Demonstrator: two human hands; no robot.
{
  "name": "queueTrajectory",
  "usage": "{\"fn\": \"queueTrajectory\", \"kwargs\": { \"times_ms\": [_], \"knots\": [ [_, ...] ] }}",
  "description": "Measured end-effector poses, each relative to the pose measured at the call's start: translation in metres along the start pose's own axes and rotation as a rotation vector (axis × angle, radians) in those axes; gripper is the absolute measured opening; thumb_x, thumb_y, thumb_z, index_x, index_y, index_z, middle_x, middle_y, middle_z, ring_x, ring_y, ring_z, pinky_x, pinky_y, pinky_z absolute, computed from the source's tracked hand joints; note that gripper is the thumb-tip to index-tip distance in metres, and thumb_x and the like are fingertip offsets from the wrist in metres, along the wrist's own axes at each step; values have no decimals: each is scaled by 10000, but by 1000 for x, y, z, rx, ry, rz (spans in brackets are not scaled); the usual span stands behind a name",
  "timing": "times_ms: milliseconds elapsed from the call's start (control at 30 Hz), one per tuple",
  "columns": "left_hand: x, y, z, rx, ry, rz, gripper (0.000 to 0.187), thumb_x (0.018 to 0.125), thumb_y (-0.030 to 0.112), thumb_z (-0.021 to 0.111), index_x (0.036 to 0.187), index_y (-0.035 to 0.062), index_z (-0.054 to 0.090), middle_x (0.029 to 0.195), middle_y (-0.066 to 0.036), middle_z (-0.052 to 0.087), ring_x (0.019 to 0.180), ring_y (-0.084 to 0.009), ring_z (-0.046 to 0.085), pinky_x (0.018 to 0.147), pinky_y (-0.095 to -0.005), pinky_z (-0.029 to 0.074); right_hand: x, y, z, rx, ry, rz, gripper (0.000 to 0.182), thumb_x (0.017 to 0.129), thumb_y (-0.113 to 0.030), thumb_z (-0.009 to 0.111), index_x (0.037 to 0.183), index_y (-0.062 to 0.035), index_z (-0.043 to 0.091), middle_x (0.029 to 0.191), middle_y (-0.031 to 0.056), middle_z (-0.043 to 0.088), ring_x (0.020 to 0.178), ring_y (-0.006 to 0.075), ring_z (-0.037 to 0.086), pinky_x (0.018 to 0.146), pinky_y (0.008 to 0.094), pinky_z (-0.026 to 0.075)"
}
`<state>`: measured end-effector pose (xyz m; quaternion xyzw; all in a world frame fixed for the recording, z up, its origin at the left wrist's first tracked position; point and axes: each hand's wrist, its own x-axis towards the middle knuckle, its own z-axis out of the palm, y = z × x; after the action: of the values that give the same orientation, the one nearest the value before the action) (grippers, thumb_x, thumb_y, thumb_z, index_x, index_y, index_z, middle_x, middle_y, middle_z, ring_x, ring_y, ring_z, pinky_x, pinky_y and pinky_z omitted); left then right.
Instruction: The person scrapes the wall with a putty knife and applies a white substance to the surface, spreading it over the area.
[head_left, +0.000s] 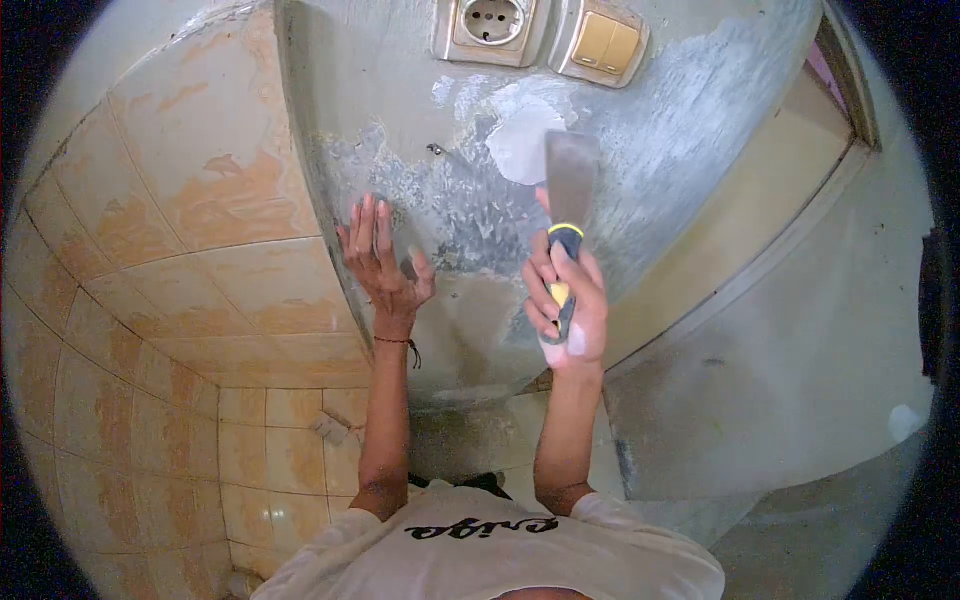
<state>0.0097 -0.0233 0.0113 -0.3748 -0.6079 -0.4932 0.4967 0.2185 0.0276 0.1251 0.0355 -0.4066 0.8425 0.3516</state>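
My right hand (585,300) is wrapped round the dark and yellow handle of a putty knife (573,180). Its wide metal blade points up the wall, over the right edge of a smooth white patch of filler (518,148); whether blade and wall touch is hard to tell. White smears mark this hand near the wrist. To the left, my left hand (383,262) has its fingers stretched out against or close to the scraped grey wall (480,225), holding nothing. A thin dark bracelet (400,342) circles that wrist.
Above the patch are a power socket (490,20) and a double light switch (603,45). A small metal hook or screw (434,149) sticks out of the wall. Beige-orange tiles (215,200) cover the left wall, and a door frame (850,80) stands at upper right.
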Motion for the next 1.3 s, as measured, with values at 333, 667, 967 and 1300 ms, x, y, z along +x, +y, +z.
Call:
{"fn": "queueTrajectory", "kwargs": {
  "times_ms": [333,667,967,1300],
  "knots": [
    [-37,-7,21,42,77,-44,735,857,283,518,1523,22,347,1530,-219,393,1411,-386,373,1191,-554,216,-17,3,-10,-550,179,-24,312,1062,-275,500,1295,-72,460,774,61,555,423,85,440,324,215,293],
    [-37,-6,22,71,76,-48,700,897,361,435,1512,32,387,1527,-208,409,1425,-377,369,1194,-554,206,-7,-9,-20,-51,-131,200,621,1063,-247,462,1615,-173,185,823,50,419,464,64,342,335,184,252],
    [-36,-1,21,131,42,-80,673,926,392,409,1499,40,437,1542,-202,389,1436,-378,344,1195,-559,207,7,-26,-13,-142,-104,334,544,1071,-233,443,1592,-200,290,795,32,422,448,50,315,321,183,219],
    [-40,-4,20,107,47,-78,659,944,410,399,1479,30,464,1528,-206,406,1431,-383,348,1193,-553,212,3,-14,0,-166,-15,299,536,1076,-226,423,1593,-192,284,786,26,410,441,40,311,312,172,216]
  ]
}}
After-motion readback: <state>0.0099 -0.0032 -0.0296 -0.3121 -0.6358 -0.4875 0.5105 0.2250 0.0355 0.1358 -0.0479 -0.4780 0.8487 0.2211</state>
